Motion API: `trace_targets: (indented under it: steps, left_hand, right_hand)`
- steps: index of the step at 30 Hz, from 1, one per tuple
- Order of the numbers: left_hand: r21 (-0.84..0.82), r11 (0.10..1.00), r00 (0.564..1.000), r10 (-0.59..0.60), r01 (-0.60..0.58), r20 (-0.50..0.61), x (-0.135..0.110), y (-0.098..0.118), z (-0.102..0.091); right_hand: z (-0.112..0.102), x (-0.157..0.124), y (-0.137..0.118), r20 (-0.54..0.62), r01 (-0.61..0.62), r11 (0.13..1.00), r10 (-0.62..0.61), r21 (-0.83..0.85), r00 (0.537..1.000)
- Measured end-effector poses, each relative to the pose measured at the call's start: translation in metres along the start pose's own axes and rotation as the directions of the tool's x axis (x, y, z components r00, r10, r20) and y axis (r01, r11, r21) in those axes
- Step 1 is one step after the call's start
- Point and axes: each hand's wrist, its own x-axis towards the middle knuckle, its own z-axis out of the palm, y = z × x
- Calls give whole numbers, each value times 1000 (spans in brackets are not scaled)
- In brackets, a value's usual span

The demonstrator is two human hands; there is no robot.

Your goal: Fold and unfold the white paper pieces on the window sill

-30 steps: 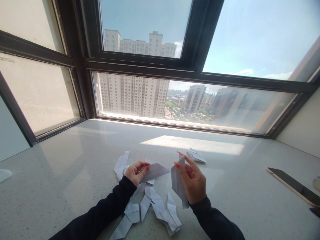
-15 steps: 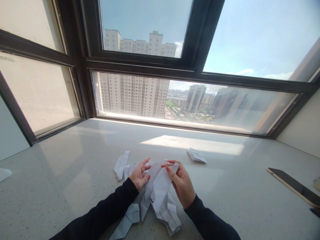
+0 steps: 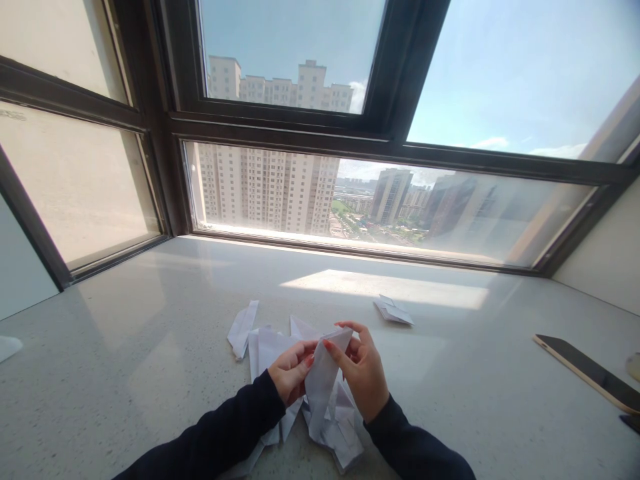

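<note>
A folded sheet of white paper point(image 3: 324, 373) is held between my two hands, tilted above a loose pile. My left hand point(image 3: 293, 373) pinches its left edge, thumb on the near face. At its upper right corner, my right hand point(image 3: 363, 370) grips it between thumb and fingers. Beneath and around them lie several other folded white papers point(image 3: 340, 433), partly covered by the held one and my hands. One more folded strip point(image 3: 243, 328) rests left of the pile.
A small folded paper packet point(image 3: 394, 311) lies on the speckled stone sill point(image 3: 450, 373), right of my hands. Farther right is a phone point(image 3: 590, 373) with a dark screen. Framed window panes point(image 3: 390, 207) rise behind the sill. A white object point(image 3: 9, 348) shows at the left edge.
My left hand has moved right and closed on the folded paper. The paper has turned more upright between both hands. My right hand keeps its hold.
</note>
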Motion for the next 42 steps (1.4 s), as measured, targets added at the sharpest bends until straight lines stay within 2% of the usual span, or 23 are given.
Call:
trace_targets:
  steps: [6,10,12,14,18,20,21,22,23,24,25,26,28,31,35,38,42]
  left_hand:
    - [96,982,985,153,-161,82,11,-13,-6]
    - [175,960,975,220,-218,9,10,-7,-9]
    - [225,942,966,259,-249,-13,8,-4,-10]
    - [314,909,958,286,-275,11,6,-3,-10]
    - [571,760,943,323,-310,82,5,5,-13]
    - [698,651,934,352,-297,70,7,20,-19]
    - [792,542,913,404,-279,45,8,31,-23]
    - [897,377,880,474,-230,26,8,42,-29]
    - [975,181,855,519,-129,17,9,53,-36]
    - [1000,-5,840,542,24,-18,9,64,-43]
    - [963,-162,833,546,214,-93,8,73,-49]
    - [883,-274,820,542,381,-186,7,81,-56]
    - [793,-302,780,542,529,-314,4,89,-67]
    - [728,-291,751,488,621,-446,1,91,-78]
    - [756,-220,758,427,617,-494,4,91,-90]
    - [791,-122,765,376,600,-523,9,92,-101]
    - [804,20,743,369,595,-559,15,89,-114]
  right_hand:
    - [1,0,0,-21,19,999,-20,-51,1000]
    - [4,-1,-3,-124,28,999,-33,-39,992]
    - [6,-1,-1,-93,-13,999,10,-38,996]
    - [6,-1,0,-16,-33,998,33,-50,999]
    - [1,3,0,64,24,1000,-24,1,998]
    - [-4,6,-2,43,10,997,-13,71,999]
    - [-5,8,-2,21,-4,995,2,95,1000]
    - [-7,10,-3,-6,-15,994,16,107,1000]
    - [-9,11,-4,-34,-22,994,26,109,999]
    - [-10,12,-4,-57,-27,994,34,106,998]
    - [-10,13,-4,-72,-31,994,39,103,997]
    - [-11,13,-4,-79,-35,994,44,101,996]
    - [-10,13,-4,-80,-47,994,56,99,995]
    - [-9,11,-2,-48,-64,993,70,103,996]
    - [-8,10,1,-9,-54,990,56,132,998]
    - [-7,10,1,0,-42,989,42,139,999]
    - [-6,9,-1,2,-29,990,29,137,1000]
